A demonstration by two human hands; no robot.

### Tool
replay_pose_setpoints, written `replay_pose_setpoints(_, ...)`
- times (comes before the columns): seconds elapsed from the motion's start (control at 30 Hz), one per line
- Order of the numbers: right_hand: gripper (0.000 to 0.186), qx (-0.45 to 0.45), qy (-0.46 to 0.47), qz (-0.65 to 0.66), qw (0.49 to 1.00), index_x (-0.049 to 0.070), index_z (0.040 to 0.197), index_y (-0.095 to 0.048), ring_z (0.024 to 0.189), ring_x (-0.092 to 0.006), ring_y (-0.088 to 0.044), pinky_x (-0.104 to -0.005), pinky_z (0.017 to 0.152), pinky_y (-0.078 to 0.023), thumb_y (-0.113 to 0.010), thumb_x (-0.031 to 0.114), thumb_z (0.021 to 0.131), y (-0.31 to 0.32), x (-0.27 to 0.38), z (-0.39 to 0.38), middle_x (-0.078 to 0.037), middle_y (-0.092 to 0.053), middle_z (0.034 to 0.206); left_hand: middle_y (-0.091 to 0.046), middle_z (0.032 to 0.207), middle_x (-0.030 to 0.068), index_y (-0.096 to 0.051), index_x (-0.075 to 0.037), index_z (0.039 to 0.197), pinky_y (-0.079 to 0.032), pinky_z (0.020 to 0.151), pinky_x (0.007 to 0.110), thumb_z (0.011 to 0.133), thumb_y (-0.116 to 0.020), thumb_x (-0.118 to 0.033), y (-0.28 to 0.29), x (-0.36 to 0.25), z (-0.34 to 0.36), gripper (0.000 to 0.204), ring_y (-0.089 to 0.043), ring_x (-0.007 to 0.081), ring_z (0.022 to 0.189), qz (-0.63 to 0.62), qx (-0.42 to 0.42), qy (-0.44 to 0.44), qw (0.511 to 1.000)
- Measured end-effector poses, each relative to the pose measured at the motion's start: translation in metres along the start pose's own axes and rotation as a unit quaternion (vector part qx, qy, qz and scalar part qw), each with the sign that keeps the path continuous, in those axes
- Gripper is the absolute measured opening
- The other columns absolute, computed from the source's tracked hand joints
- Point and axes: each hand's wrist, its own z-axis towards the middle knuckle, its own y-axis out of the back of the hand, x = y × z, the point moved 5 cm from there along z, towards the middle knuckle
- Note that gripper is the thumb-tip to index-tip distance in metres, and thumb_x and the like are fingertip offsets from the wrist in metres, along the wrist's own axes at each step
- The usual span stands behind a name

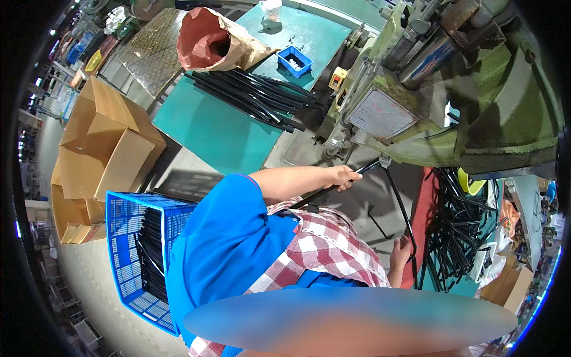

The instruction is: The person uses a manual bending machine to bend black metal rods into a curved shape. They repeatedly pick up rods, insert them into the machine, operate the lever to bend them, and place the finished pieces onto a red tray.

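Centrally, the left hand has its fingers clamped on a bent black rod at the green press; lower right, the right hand grips its other end; it looks stiff, light, best held near both ends.

The left hand is closed around a bent black tube, with the tube's end pushed into the big green machine at two o'clock. The right hand holds the tube's other end, low at four o'clock. A heap of bent tubes lies just beside it at three o'clock. Straight black tubes lie on the green bench at twelve o'clock, near a paper bag and a small blue tray. A blue crate stands at eight o'clock, cardboard boxes at nine.
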Motion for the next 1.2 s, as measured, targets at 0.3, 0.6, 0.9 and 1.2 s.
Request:
replay_pose_setpoints(0.3, 0.024, 0.169, 0.312, -0.397, 0.846, 0.006, 0.094, -0.062, 0.114, -0.0348, -0.048, -0.0473, 0.095, -0.037, -0.067, 0.021, 0.076, -0.029, 0.077, -0.058, -0.016, -0.055, 0.117, -0.034, 0.052, -0.0036, -0.042, -0.013, 0.064, -0.025, 0.043, 0.028, 0.096, -0.052, -0.034, 0.038, 0.026, -0.009, 0.039, -0.03, 0.0088, 0.043, 0.018, -0.006, 0.012, 1.0)
replay_pose_setpoints(0.6, 0.018, 0.032, 0.048, -0.056, 0.997, 0.003, 0.102, -0.06, 0.084, -0.0227, -0.062, -0.0334, 0.073, -0.049, -0.062, 0.009, 0.085, 0.01, 0.036, -0.031, -0.012, -0.065, 0.092, -0.03, 0.053, -0.0042, -0.042, -0.013, 0.068, -0.02, 0.043, 0.027, 0.096, -0.051, -0.037, 0.048, 0.05, -0.01, 0.038, -0.026, 0.008, 0.042, -0.034, 0.057, 0.042, 0.997)
replay_pose_setpoints(0.9, 0.034, 0.211, -0.045, 0.092, 0.972, 0.001, 0.12, -0.055, 0.058, -0.0104, -0.054, -0.0235, 0.054, -0.044, -0.058, 0.013, 0.088, 0.015, 0.084, -0.027, -0.004, -0.06, 0.073, -0.054, 0.059, 0.0075, -0.059, -0.002, 0.076, -0.041, 0.044, 0.034, 0.095, -0.048, -0.047, 0.101, 0.088, 0.011, 0.049, -0.05, 0.0193, 0.045, 0.234, -0.103, 0.058, 0.965)
replay_pose_setpoints(1.2, 0.056, 0.152, 0.27, -0.069, 0.948, 0.003, 0.119, -0.054, 0.118, -0.0281, -0.047, -0.0386, 0.096, -0.041, -0.077, 0.013, 0.069, 0.064, 0.28, -0.039, -0.012, -0.05, 0.122, -0.065, 0.069, 0.015, -0.067, 0.003, 0.081, -0.048, 0.065, 0.042, 0.093, -0.046, -0.05, 0.126, 0.133, 0.012, 0.058, -0.063, 0.0287, 0.066, 0.499, -0.107, 0.107, 0.853)
